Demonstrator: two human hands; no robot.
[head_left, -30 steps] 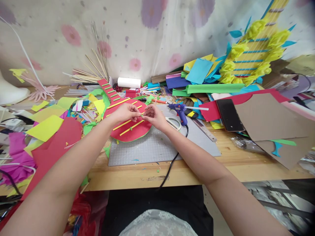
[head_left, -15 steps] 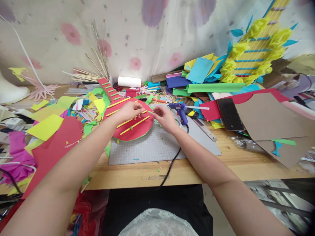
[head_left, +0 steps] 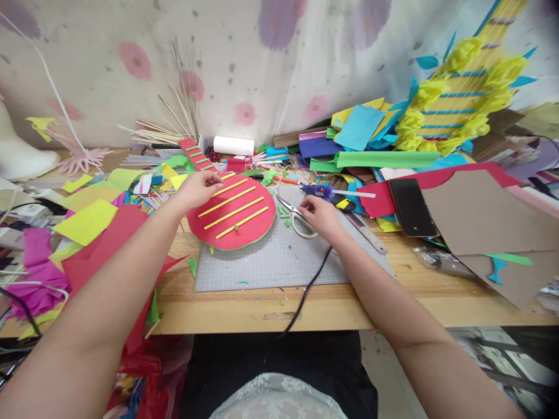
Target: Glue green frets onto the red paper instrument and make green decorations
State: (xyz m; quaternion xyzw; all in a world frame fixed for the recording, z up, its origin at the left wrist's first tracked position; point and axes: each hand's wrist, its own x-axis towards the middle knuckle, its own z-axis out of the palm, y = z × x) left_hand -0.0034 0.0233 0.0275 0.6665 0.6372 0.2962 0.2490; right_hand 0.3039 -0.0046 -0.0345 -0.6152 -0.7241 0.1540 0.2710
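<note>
A red guitar-shaped cutout (head_left: 227,216) with yellow strips lies on the grey cutting mat (head_left: 253,270). My left hand (head_left: 200,191) is over the cutout's upper left edge, where the body meets the neck. Its fingers are curled together; anything between them is too small to tell. On the mat's right half, my right hand (head_left: 321,216) has its bent fingers on the handle of a pair of scissors (head_left: 301,227), whose blades point up and left. Behind that hand is a purple hot glue gun (head_left: 315,190), its grip hidden. Small green pieces (head_left: 283,213) lie beside the scissor blades.
A metal ruler (head_left: 367,233) and a phone (head_left: 411,206) lie to the right, beside brown cardboard (head_left: 476,215). Coloured sheets and scraps cover the left side. A black cord (head_left: 308,291) crosses the mat. At the back right stands a yellow guitar model (head_left: 458,105).
My hands have parted from over the right side of the red cutout. The left moved left to the neck end; the right moved right onto the scissors, which have shifted left.
</note>
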